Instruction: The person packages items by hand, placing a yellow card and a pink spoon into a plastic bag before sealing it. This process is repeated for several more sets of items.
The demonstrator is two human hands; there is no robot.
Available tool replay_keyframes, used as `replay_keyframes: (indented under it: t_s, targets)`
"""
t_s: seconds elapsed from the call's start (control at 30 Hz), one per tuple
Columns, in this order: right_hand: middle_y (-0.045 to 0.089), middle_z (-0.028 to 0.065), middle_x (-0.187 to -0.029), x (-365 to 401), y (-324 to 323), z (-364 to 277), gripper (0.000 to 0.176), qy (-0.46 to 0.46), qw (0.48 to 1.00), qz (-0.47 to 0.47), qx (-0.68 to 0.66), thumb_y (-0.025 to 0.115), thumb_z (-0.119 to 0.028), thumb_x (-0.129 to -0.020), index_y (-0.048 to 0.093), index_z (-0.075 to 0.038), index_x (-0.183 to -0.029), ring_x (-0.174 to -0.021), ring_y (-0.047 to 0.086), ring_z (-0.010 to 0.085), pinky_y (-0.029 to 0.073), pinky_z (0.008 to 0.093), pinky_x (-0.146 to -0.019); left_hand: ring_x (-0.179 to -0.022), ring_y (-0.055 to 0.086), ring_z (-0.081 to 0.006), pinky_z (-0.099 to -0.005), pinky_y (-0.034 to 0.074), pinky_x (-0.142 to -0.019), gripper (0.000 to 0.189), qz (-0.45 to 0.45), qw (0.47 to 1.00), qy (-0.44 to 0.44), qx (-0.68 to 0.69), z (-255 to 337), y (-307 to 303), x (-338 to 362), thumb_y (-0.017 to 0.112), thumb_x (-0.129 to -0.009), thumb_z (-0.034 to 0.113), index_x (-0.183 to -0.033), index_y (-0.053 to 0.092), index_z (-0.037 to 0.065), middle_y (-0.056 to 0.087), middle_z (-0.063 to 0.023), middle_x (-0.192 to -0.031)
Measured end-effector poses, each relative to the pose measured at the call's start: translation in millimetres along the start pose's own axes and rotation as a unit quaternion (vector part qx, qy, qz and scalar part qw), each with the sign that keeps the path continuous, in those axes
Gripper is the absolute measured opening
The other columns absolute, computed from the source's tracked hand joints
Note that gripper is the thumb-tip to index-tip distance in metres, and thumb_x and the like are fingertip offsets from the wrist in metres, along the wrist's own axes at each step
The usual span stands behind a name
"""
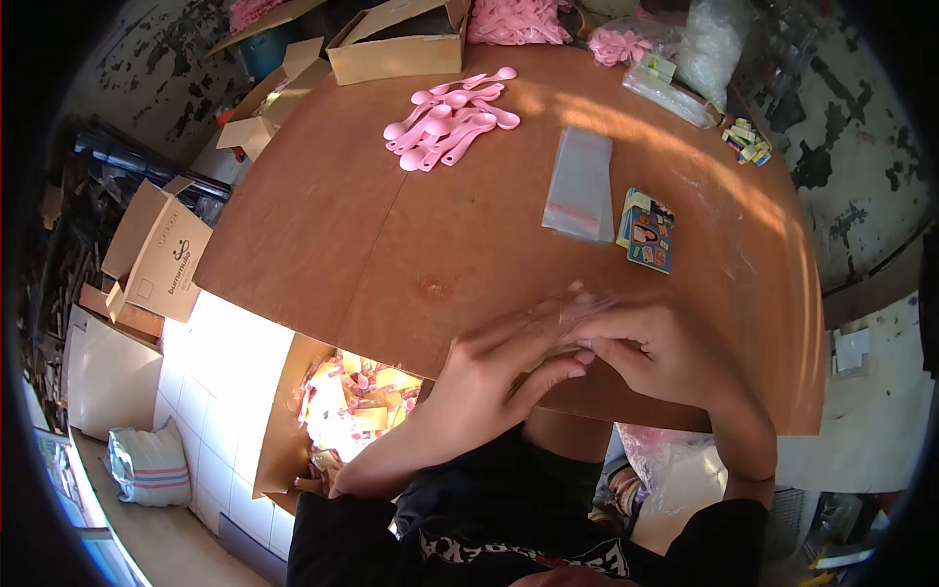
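Note:
My left hand [499, 364] and my right hand [641, 342] meet over the near edge of the brown table [391, 264]. Between their fingertips is a thin clear plastic piece [585, 309], blurred; what it contains cannot be made out. The fingers of both hands are drawn together around it. Beyond my hands lies a stack of clear plastic bags [579, 184]. Just right of the stack sit some colourful printed cards [650, 235]. Farther back on the left is a loose pile of pink plastic spoons [440, 125].
An open carton [396, 49] and a bag of pink items [518, 22] stand at the back edge. Small yellow packets [747, 142] lie at the back right. Below the table's left edge, a box [279, 421] holds packed pieces. Another carton [171, 249] stands at far left.

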State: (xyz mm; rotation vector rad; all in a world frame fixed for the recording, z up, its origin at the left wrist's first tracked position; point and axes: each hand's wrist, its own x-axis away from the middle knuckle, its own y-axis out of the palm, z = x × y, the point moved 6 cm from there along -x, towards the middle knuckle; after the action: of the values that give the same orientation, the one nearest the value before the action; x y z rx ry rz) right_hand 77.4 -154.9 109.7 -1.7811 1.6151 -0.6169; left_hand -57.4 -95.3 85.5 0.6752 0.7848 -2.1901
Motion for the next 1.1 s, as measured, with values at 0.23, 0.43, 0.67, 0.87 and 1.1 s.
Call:
replay_keyframes:
  t_s: [0.23,0.43,0.67,0.87,1.1]
  targets:
    - [0.071,0.0122,-0.101,-87,-28,15,0.019,0.011,0.950,-0.200,-0.238,0.060,-0.004,-0.094,0.069,0.003,-0.109,-0.083,0.070,0.0165,0.054,0.0276,-0.074,-0.097,0.067,-0.0166,-0.0285,0.053,-0.085,0.040,0.056,0.963,-0.251,0.080,-34,-36,52,0.077,-0.082,0.002,-0.118,0.061,-0.003,0.070,-0.0132,-0.107]
    - [0.070,0.0144,-0.101,-212,-51,147,0.033,0.030,0.964,0.147,0.220,0.067,-0.023,-0.084,0.068,-0.011,-0.115,-0.092,0.068,0.0315,0.054,0.0416,-0.081,-0.093,0.066,-0.0124,-0.0257,0.054,-0.080,0.036,0.062,0.947,-0.267,0.170,-44,-27,79,0.074,-0.085,0.003,-0.119,0.061,-0.004,0.070,-0.0130,-0.102]
    - [0.069,0.0157,-0.099,-225,-23,164,0.029,0.069,0.937,0.164,0.301,0.065,-0.022,-0.084,0.069,-0.012,-0.111,-0.101,0.065,0.0332,0.052,0.0450,-0.085,-0.093,0.066,-0.0119,-0.0252,0.052,-0.081,0.037,0.043,0.935,-0.302,0.183,-44,-34,85,0.075,-0.085,0.005,-0.119,0.061,-0.003,0.071,-0.0125,-0.101]
    - [0.070,0.0139,-0.094,-149,3,94,0.018,0.081,0.968,0.061,0.231,0.066,-0.021,-0.083,0.072,-0.009,-0.094,-0.088,0.067,0.0319,0.052,0.0442,-0.078,-0.095,0.065,-0.0110,-0.0249,0.051,-0.082,0.037,0.039,0.935,-0.300,0.184,-46,-38,85,0.074,-0.085,0.004,-0.120,0.062,-0.002,0.070,-0.0115,-0.102]
    - [0.069,0.0132,-0.079,-86,10,56,0.017,0.044,0.983,0.063,0.169,0.071,-0.017,-0.083,0.072,-0.003,-0.091,-0.068,0.067,0.0242,0.051,0.0349,-0.062,-0.094,0.065,-0.0114,-0.0248,0.052,-0.082,0.038,0.038,0.949,-0.264,0.171,-46,-30,79,0.075,-0.084,0.003,-0.120,0.061,-0.002,0.070,-0.0116,-0.103]
